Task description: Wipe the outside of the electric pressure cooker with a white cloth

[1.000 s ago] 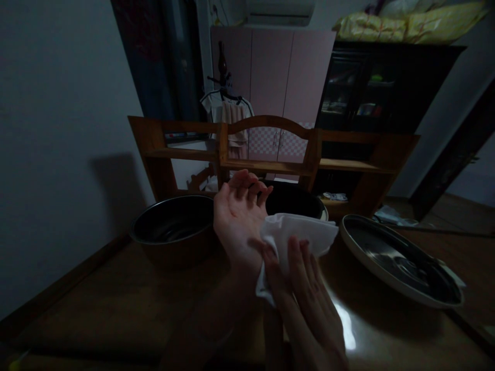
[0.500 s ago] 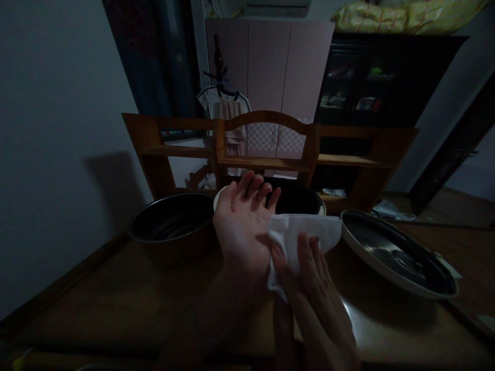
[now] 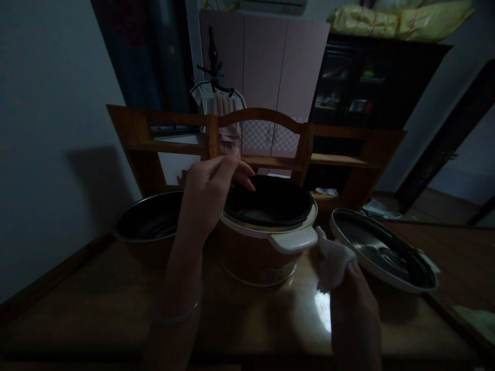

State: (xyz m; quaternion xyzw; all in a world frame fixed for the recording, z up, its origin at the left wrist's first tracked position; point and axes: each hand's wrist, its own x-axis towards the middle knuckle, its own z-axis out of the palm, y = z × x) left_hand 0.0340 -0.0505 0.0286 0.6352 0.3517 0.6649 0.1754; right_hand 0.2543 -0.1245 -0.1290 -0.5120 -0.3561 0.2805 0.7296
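Observation:
My left hand (image 3: 211, 193) is raised by the left rim of a rice cooker and holds nothing. Its loosely bent fingers are apart, hanging near the dark inner pot (image 3: 270, 203). A band circles that wrist. The cooker body (image 3: 251, 255) has a pale rim and a white handle (image 3: 294, 240) facing me. To the right of the handle, my right hand (image 3: 356, 304) is closed on a crumpled white tissue (image 3: 334, 263), which sticks up from the fingers. Most of the right fingers are hidden.
A dark round pot (image 3: 149, 221) stands at the left, partly behind my left forearm. An oval lid (image 3: 382, 252) lies inner side up at the right. Behind is a wooden shelf frame (image 3: 263, 116) on the shiny wooden table (image 3: 247, 324).
My hands have moved apart. The left went from palm up to bent over the cooker's rim. The right moved right with the tissue, now crumpled, and the cooker shows more fully.

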